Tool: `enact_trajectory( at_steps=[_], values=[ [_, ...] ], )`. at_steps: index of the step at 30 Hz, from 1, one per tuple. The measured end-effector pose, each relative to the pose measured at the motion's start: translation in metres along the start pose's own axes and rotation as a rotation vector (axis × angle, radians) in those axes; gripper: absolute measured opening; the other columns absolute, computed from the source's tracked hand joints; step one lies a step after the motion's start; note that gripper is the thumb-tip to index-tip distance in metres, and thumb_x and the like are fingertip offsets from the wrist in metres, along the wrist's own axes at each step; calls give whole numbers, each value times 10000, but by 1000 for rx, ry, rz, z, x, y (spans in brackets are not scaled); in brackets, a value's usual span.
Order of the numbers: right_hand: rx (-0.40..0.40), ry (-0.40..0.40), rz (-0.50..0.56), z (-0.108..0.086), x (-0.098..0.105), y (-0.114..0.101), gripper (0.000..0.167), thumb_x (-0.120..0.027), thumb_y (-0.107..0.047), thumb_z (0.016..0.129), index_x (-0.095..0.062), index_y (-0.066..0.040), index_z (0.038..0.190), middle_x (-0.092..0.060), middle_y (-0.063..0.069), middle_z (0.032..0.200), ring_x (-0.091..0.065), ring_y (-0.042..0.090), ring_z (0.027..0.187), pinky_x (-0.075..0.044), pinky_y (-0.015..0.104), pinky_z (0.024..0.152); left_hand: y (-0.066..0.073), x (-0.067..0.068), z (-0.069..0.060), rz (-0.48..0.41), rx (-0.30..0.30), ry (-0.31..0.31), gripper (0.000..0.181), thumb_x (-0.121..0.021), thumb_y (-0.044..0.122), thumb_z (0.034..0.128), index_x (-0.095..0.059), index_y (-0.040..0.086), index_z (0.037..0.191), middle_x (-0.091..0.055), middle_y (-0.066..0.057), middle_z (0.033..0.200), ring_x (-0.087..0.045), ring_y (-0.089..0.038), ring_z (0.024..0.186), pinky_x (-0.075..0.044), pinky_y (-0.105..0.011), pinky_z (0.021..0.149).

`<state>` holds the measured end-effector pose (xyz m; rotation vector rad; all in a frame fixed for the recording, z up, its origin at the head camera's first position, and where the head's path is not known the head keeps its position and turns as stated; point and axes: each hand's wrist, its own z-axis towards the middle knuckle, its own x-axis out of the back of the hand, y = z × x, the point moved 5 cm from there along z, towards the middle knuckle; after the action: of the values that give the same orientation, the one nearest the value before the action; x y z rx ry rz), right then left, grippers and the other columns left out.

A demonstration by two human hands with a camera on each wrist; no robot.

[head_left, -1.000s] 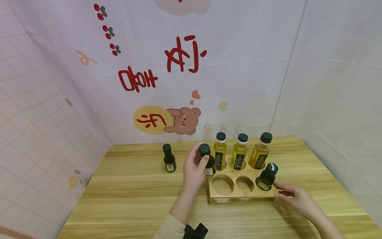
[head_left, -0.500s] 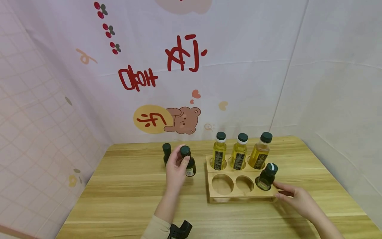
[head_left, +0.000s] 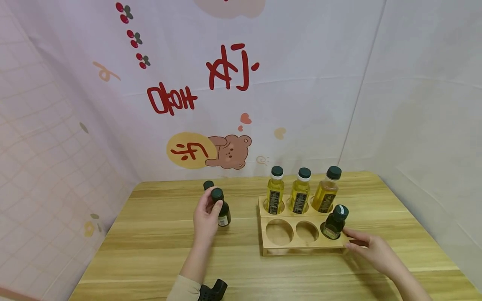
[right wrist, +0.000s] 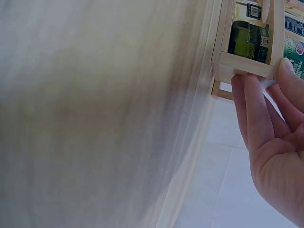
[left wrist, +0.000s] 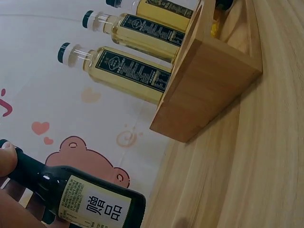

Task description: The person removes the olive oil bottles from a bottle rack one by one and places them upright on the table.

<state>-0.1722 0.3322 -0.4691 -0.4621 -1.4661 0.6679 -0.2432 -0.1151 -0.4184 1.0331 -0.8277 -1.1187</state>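
Collision risk: left hand (head_left: 205, 217) pinches dark bottle (head_left: 224, 211) by the neck, left of rack (head_left: 295, 246) gripped by right hand (head_left: 370, 249), where sideways drift could topple the partly hidden capped bottle (head_left: 208, 184) nearby.

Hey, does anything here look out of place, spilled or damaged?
One oddity: the bear printed on the backdrop lies sideways, its ears toward the picture's right, as if hung turned. No spill or damage shows on the rack or the dark bottle held in the left hand.
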Motion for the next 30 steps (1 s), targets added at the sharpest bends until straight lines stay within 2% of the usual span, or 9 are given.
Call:
enact_trajectory(
  at_steps=[12, 21, 26, 30],
  values=[
    [1, 10, -6, 0, 1, 0, 462, -741, -260, 900, -659, 17, 1261, -654, 205, 1233, -641, 60, 961, -544, 252, 751, -8, 19, 2, 29, 30, 54, 426, -663, 2, 928, -600, 86, 1341, -630, -185, 1248, -607, -294, 1141, -452, -170, 896],
    [19, 13, 1, 0, 1, -2, 455, -745, -240, 896, -660, 33, 1250, -654, 223, 1220, -639, 52, 952, -545, 251, 740, -13, 29, 4, 2, 6, 35, 407, -667, -29, 913, -613, 43, 1310, -636, -176, 1245, -602, -285, 1135, -455, -166, 902],
    [17, 12, 2, 0, 1, -2, 460, -747, -242, 893, -660, 34, 1250, -653, 224, 1222, -640, 44, 941, -546, 250, 736, -16, 35, 4, 22, 14, 33, 398, -662, -17, 921, -614, 52, 1310, -638, -165, 1245, -598, -275, 1137, -450, -170, 909],
    [10, 7, 9, 0, 1, -1, 466, -747, -245, 894, -657, 37, 1253, -649, 228, 1227, -639, 41, 938, -545, 248, 734, -17, 38, 4, 33, -2, 41, 397, -655, -40, 919, -610, 30, 1307, -645, -172, 1229, -605, -257, 1118, -453, -172, 901]
  ],
)
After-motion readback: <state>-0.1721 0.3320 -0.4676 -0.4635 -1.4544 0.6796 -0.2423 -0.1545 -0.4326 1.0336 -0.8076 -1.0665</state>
